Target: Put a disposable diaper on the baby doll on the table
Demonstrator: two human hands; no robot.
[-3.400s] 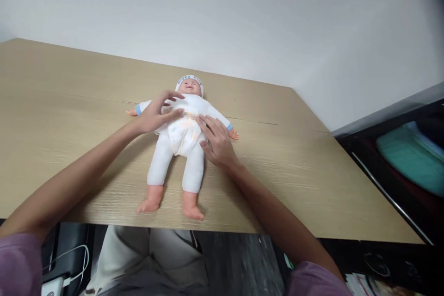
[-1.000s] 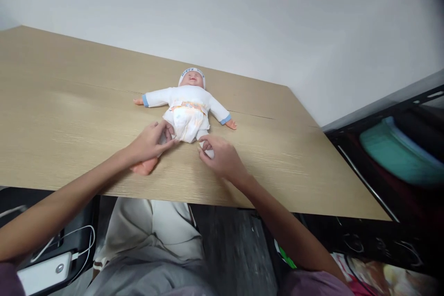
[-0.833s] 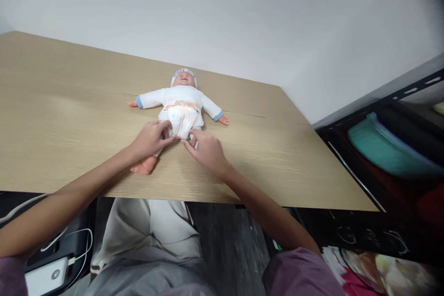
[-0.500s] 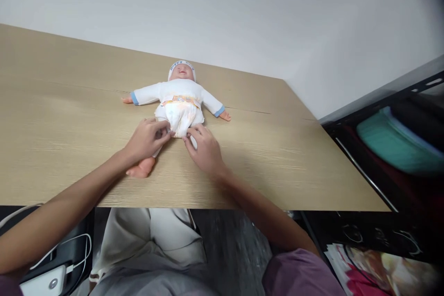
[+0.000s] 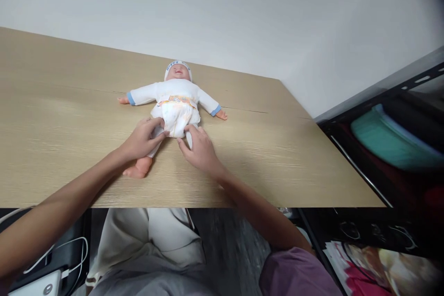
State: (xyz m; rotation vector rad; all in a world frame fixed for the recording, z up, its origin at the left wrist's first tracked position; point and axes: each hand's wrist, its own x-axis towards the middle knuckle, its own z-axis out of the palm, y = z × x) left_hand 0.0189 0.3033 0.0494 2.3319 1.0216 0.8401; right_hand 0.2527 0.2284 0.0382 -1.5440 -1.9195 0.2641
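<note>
A baby doll (image 5: 175, 97) in white clothes and a cap lies on its back on the wooden table (image 5: 69, 129), arms spread, wearing a diaper (image 5: 176, 115). My left hand (image 5: 142, 138) is closed around the doll's white-trousered leg just below the diaper; that leg's bare foot (image 5: 135, 169) sticks out beneath my wrist. My right hand (image 5: 199, 150) is curled over the doll's other leg, which it mostly hides, with the fingertips at the diaper's lower edge.
A dark shelf unit (image 5: 381, 157) with a teal bundle (image 5: 391, 136) stands at the right of the table. Below the table's near edge are my lap, a white device with cables (image 5: 41, 282) at the lower left and printed papers (image 5: 374, 268) at the lower right.
Both hands came down from the doll's chest and waist to its legs. In the last second they shifted slightly up toward the diaper's lower edge; the doll stays flat.
</note>
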